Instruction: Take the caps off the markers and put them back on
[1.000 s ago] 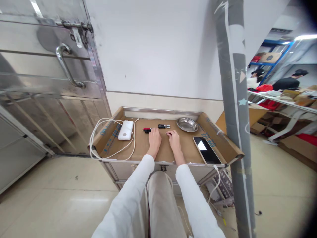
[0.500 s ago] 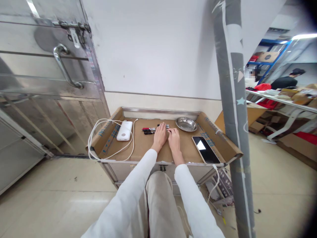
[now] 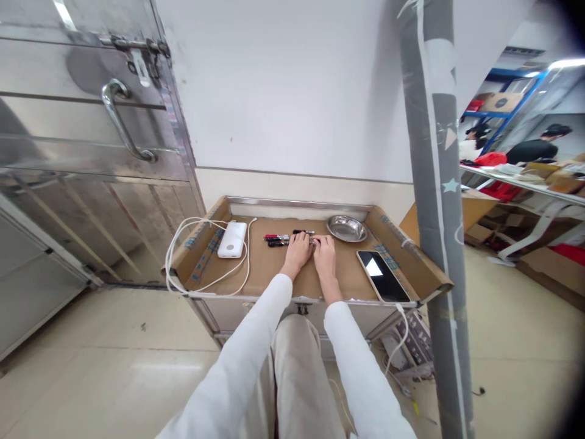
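Note:
My left hand (image 3: 298, 250) and my right hand (image 3: 325, 251) rest side by side on the cardboard-lined cart top (image 3: 260, 274). Their fingertips meet on a small dark pen-like object (image 3: 314, 241), which the fingers mostly hide. A black pen (image 3: 302, 231) lies just beyond my left hand. Two more pens (image 3: 276, 240), one with red on it, lie to the left of that hand.
A white power bank (image 3: 231, 239) with a looped white cable (image 3: 176, 247) sits at the left. A steel dish (image 3: 346, 229) stands at the back right and a phone (image 3: 381, 275) at the right. A grey padded pole (image 3: 439, 183) rises right; a steel door (image 3: 91, 122) stands left.
My left hand slid right from the red and black pens until it met my right hand. Both hands edged towards the back, and their fingertips closed on the small dark object.

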Tool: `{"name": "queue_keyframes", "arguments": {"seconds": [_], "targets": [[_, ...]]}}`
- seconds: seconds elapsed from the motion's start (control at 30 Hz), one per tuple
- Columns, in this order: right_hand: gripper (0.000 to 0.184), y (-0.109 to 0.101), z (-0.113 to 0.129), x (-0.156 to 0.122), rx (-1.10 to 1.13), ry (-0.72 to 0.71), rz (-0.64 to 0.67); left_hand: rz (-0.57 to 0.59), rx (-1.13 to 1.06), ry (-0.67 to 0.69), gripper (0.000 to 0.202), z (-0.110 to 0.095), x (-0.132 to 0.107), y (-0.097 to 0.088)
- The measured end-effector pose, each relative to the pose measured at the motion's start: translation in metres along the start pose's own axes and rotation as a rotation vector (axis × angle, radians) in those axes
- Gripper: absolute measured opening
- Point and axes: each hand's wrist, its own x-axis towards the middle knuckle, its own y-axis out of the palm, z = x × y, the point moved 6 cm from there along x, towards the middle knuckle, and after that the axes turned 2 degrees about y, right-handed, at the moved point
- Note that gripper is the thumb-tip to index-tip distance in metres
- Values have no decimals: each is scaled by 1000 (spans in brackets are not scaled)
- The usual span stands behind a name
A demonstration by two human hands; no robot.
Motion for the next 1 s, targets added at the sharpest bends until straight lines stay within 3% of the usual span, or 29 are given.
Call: {"name": "queue_keyframes", "arguments": {"seconds": [0.2, 0.43, 0.77, 1.0], "targets": [[28, -4, -3, -1, 64, 34, -55, 74, -131, 148, 20, -12, -12, -10], [32, -3, -4, -2, 62, 46, -46, -49, -98, -58, 18, 3, -16, -25], [31, -7, -2, -4, 64, 103, -60, -117, -57, -133, 19, 8, -21, -35], [33, 0, 3, -2, 148, 1, 16, -113, -101, -114, 17, 8, -22, -37]]}}
